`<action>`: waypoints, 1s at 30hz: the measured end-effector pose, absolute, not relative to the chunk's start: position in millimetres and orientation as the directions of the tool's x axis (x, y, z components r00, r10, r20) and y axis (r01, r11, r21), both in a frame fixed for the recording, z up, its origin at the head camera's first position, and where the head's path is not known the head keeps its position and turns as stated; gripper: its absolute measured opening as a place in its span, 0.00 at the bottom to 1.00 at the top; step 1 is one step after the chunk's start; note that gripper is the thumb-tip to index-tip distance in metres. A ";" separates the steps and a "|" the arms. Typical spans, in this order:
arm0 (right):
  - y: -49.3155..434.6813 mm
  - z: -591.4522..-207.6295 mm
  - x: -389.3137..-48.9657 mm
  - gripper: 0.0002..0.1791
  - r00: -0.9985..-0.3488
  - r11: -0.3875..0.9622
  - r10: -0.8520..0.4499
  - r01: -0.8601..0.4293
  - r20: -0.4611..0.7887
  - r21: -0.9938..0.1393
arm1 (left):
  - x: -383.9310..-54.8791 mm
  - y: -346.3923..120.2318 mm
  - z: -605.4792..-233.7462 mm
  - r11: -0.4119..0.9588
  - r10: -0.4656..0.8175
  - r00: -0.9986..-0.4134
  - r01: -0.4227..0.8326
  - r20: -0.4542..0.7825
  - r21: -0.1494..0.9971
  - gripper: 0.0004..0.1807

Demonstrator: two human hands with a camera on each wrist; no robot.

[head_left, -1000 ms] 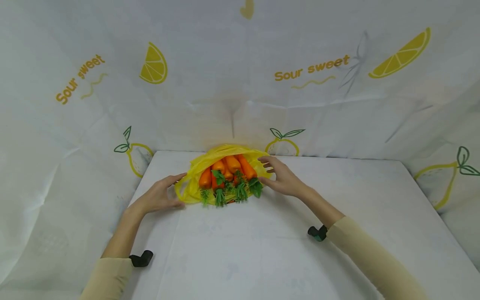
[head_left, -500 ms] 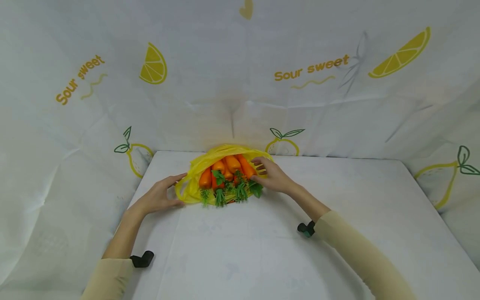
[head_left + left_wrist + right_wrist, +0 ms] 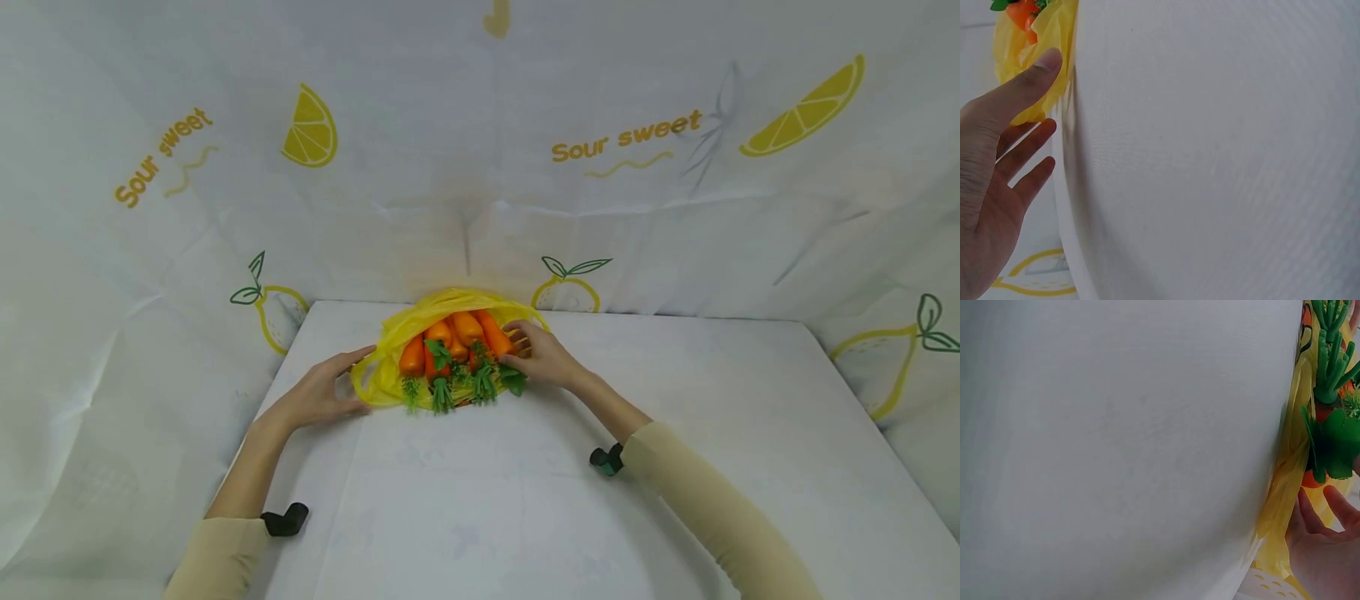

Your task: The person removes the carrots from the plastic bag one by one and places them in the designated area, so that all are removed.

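A yellow plastic bag [image 3: 386,379] lies on its side at the back of the table, its mouth facing forward. Inside are several orange toy carrots [image 3: 467,328], their green tops [image 3: 441,396] toward the opening. My left hand [image 3: 322,390] is spread by the bag's left handle loop; in the left wrist view the thumb and fingers are apart, against or very near the yellow plastic. My right hand [image 3: 546,357] reaches into the bag's right side. Its bent fingers lie by the rightmost carrot [image 3: 495,335], the thumb near its lower end above a green leaf [image 3: 1337,440]. Whether it bears on the carrot is unclear.
The table [image 3: 465,508] has a white cover. Behind it hangs a white cloth [image 3: 450,167] printed with lemons and lettering, close to the bag's back. Black wrist cameras [image 3: 285,519] stick out from both sleeves.
My right hand has moved left, from the bag's right edge to the rightmost carrot, its fingers now lower beside it. The left hand, the bag and the carrots stay almost in place.
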State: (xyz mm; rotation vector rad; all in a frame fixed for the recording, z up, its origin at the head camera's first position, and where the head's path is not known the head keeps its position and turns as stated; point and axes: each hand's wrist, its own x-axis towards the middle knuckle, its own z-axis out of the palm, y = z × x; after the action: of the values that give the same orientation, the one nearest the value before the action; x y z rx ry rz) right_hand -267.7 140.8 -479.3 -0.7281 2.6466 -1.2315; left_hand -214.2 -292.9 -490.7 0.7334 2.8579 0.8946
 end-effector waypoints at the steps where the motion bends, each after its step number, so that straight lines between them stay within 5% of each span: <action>1: 141.1 -479.9 -267.7 0.30 -0.875 0.556 -0.477 -0.370 0.078 -0.745 | -213.9 -292.9 -490.5 0.717 0.459 -0.884 0.425 0.084 0.553 0.54; 30: 140.7 -475.3 -263.6 0.28 -0.913 0.586 -0.401 -0.319 0.076 -0.745 | -214.3 -287.3 -489.5 0.698 0.474 -0.876 0.435 0.088 0.569 0.52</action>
State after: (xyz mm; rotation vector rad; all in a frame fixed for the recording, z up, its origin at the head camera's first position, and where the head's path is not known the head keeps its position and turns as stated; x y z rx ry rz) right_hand -263.6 140.7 -475.3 -0.6169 2.7072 -1.2412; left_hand -214.3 -287.3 -489.5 0.7601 2.8340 0.9239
